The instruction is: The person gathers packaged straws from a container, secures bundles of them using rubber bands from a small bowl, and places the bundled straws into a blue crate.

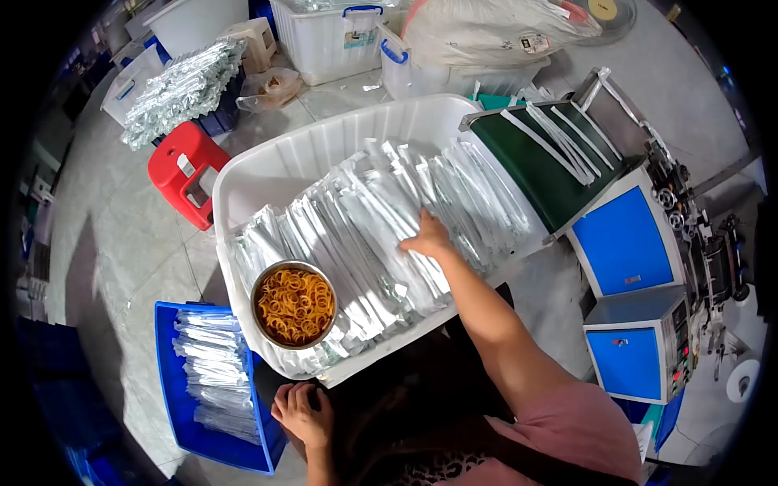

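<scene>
A large white tub (267, 155) is filled with long thin wrapped packets (356, 235) lying side by side. My right hand (427, 235) reaches over the middle of the packets, thumb and forefinger apart, touching the ones beneath it; its other fingers are partly hidden. Near the tub's front left corner, a round metal bowl of orange-brown rubber bands (294, 305) rests on the packets. My left hand (304, 415) is low in the view, on dark cloth just outside the tub, with its fingers bent and somewhat spread and nothing in them.
A blue bin (173, 413) with more packets stands at the left, below a red stool (180, 166). On the right, a green conveyor belt (527, 162) carrying several strips meets the tub, beside a machine with blue panels (628, 243). White bins (324, 49) stand behind.
</scene>
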A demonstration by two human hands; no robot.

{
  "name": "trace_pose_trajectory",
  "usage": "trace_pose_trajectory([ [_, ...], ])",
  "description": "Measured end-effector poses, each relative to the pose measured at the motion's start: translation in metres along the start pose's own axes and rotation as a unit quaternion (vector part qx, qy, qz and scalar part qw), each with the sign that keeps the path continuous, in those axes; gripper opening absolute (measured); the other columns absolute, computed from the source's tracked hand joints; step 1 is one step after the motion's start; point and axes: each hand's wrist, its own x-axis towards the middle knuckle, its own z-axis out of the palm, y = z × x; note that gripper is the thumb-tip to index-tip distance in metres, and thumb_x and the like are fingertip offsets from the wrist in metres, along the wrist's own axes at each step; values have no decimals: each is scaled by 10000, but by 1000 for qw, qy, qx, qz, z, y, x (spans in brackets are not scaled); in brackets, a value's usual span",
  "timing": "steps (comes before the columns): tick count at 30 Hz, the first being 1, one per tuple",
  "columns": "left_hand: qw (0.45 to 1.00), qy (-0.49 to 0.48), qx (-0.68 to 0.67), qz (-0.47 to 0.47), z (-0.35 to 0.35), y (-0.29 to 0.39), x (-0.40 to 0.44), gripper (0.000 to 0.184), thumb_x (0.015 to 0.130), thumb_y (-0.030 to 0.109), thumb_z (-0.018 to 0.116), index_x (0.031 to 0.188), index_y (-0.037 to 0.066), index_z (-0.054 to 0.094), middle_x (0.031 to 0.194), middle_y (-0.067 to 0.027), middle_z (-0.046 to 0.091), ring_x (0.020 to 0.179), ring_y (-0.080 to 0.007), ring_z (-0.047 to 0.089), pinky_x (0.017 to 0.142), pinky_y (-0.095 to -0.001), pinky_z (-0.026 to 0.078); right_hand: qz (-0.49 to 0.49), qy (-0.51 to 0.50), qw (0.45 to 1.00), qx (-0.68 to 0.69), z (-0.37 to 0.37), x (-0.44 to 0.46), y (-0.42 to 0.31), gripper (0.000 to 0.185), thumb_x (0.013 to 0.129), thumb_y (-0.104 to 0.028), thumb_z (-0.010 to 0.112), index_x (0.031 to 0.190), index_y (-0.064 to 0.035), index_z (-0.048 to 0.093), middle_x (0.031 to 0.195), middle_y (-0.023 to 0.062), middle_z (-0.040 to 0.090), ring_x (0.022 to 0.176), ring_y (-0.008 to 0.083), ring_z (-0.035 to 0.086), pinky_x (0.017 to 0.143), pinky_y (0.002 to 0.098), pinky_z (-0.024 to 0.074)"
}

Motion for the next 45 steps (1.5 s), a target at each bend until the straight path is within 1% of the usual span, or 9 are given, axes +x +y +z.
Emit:
trace_pose_trajectory([
  [7,1000,-4,-5,-15,2,4,-1,159,626,119,649,759,106,562,842,-9,602,941,-224,505,844,-385,308,17,47,991,-121,0,-13,-37,745,575,-258,724,1175,43,401,988,178,592,948,263,579,809,341,466],
  [17,986,84,-139,29,-19,7,-14,228,634,-11,614,845,58,556,820,-85,586,794,-252,555,734,-352,428,-29,-89,938,334,-80,26,20,519,572,-100,698,1025,84,521,919,204,594,821,276,597,708,349,478],
  [25,752,-230,-606,-119,65,119,71,458,765,214,668,1074,-45,452,956,-108,544,877,-159,537,740,-274,450,17,-186,808,559,-96,-30,33,657,616,-36,709,1154,80,351,977,207,548,829,276,602,670,386,523],
  [32,906,-12,-357,-227,117,158,130,851,649,451,727,1133,-153,375,1072,-230,466,969,-264,489,817,-343,413,59,-205,784,583,-62,-63,27,762,618,-10,712,1219,100,256,989,208,542,832,268,601,650,377,521],
  [35,770,-152,-524,-330,120,163,144,852,641,441,738,1125,-164,382,1096,-240,465,996,-293,491,839,-358,410,59,-186,803,564,-32,-58,24,546,613,-30,704,1071,66,421,923,191,571,811,263,605,628,369,516],
  [37,582,-280,-678,-350,122,168,152,840,622,426,758,1109,-159,404,1040,-216,518,908,-281,536,797,-356,436,-33,-161,873,459,-7,-64,21,600,604,-103,695,1103,86,419,939,206,564,886,279,585,707,371,492],
  [39,589,-284,-664,-363,110,168,153,721,644,371,757,1063,-137,464,961,-207,563,804,-250,560,749,-340,455,-136,-25,959,249,8,-87,11,701,595,-187,677,1158,114,387,1000,254,536,1008,326,526,830,371,435],
  [43,553,-286,-711,-328,90,163,143,338,702,201,676,948,-18,597,959,-127,594,895,-227,559,797,-345,460,-256,122,958,41,-26,-142,-2,819,624,-259,664,1247,114,286,1223,306,365,1128,389,410,953,381,334],
  [45,453,-282,-788,-306,76,167,141,329,693,158,651,958,-26,586,947,-130,593,853,-231,565,784,-358,467,-246,5,956,161,-44,-149,3,802,642,-250,664,1252,98,276,1202,285,387,1122,364,417,946,376,338],
])
